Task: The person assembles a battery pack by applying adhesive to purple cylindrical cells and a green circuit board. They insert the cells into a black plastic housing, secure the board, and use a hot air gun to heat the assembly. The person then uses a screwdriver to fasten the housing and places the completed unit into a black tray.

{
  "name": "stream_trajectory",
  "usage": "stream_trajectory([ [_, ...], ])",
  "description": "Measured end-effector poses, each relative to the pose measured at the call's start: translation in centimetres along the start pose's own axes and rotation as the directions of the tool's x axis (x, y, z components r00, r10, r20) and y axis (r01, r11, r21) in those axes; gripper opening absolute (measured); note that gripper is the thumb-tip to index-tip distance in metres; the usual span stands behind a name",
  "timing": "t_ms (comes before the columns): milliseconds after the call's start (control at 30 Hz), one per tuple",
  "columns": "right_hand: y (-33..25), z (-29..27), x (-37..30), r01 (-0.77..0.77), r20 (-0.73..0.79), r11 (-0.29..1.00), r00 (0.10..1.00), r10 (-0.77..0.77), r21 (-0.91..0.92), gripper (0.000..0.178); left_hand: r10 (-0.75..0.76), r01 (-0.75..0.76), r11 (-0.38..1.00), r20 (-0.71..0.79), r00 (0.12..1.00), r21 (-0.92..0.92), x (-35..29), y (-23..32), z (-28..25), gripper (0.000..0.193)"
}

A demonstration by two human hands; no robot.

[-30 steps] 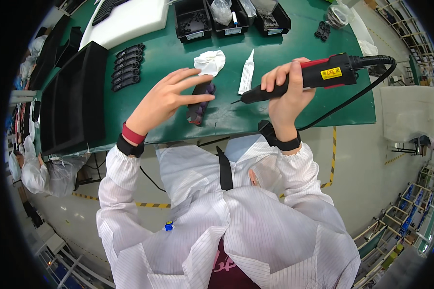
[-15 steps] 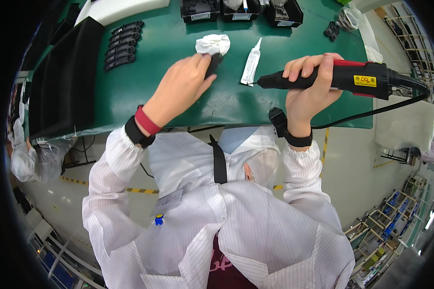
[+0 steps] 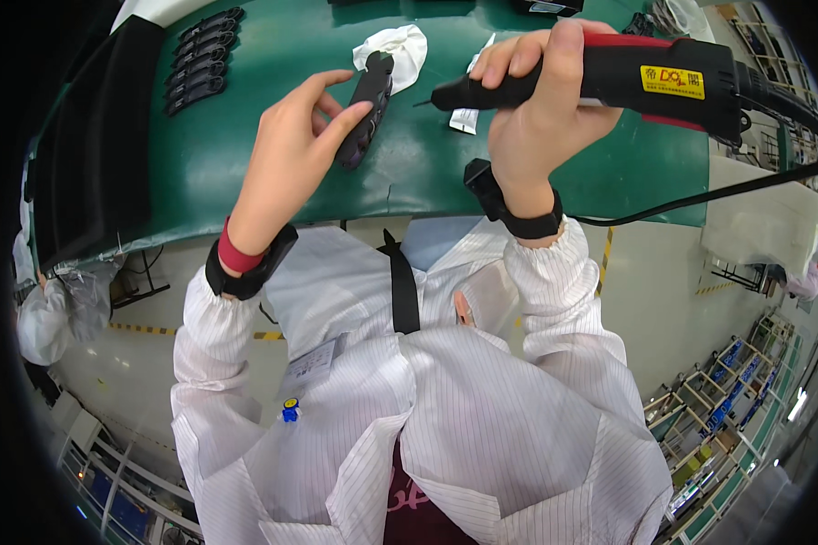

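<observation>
Between the thumb and fingers of my left hand (image 3: 286, 145) is a long, narrow black plastic part (image 3: 373, 98), tilted with its far end over a crumpled white cloth (image 3: 407, 50). My right hand (image 3: 545, 127) is wrapped round a black and red electric screwdriver (image 3: 623, 77). Its thin bit points left toward the part, with a gap between them. Partly hidden behind the screwdriver and fingers lies a white tube (image 3: 464, 120) on the green table.
Several similar black parts (image 3: 200, 68) lie in a row at the far left, beside a large black tray (image 3: 100, 154). A cable (image 3: 691, 211) runs from the screwdriver along the table's right side. Black bins (image 3: 547, 5) show at the far edge.
My left hand has drawn back a little, and the black part now shows more fully. The screwdriver has moved left and looks larger. My view has shifted, cutting off most of the bins.
</observation>
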State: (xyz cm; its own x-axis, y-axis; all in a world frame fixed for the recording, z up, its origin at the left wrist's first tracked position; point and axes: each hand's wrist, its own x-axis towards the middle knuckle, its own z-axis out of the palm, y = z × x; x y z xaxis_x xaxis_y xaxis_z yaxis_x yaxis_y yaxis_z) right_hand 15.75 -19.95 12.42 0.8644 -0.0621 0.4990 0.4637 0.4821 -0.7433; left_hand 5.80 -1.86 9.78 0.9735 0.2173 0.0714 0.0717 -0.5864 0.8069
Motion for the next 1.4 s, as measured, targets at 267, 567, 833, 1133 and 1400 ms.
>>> stream_trajectory([
  [267,4.2,1.3,2.1,-0.051,-0.162,0.999,0.985,0.052,0.009,0.020,0.002,0.002,0.969,0.016,1.000,-0.245,1.2,-1.2,0.1,0.043],
  [567,6.9,-3.0,2.6,-0.069,-0.220,0.991,0.975,0.043,-0.113,0.017,-0.053,0.084,0.951,0.110,0.992,-0.296,1.4,-1.4,0.4,0.048],
  [833,5.9,-2.5,2.5,0.003,-0.086,0.985,0.996,-0.018,-0.175,0.020,-0.107,0.134,0.950,0.107,0.988,-0.282,1.0,-0.8,0.8,0.048],
  [1133,2.8,-4.0,9.0,0.163,-0.176,0.986,0.972,-0.153,0.043,0.015,-0.082,0.100,0.956,0.078,0.994,-0.275,0.8,-1.0,1.2,0.046],
  [1400,-1.7,-2.8,3.6,-0.097,-0.099,0.994,0.991,0.093,-0.043,0.019,-0.161,0.189,0.923,0.110,0.981,-0.335,-0.3,-1.5,0.6,0.040],
])
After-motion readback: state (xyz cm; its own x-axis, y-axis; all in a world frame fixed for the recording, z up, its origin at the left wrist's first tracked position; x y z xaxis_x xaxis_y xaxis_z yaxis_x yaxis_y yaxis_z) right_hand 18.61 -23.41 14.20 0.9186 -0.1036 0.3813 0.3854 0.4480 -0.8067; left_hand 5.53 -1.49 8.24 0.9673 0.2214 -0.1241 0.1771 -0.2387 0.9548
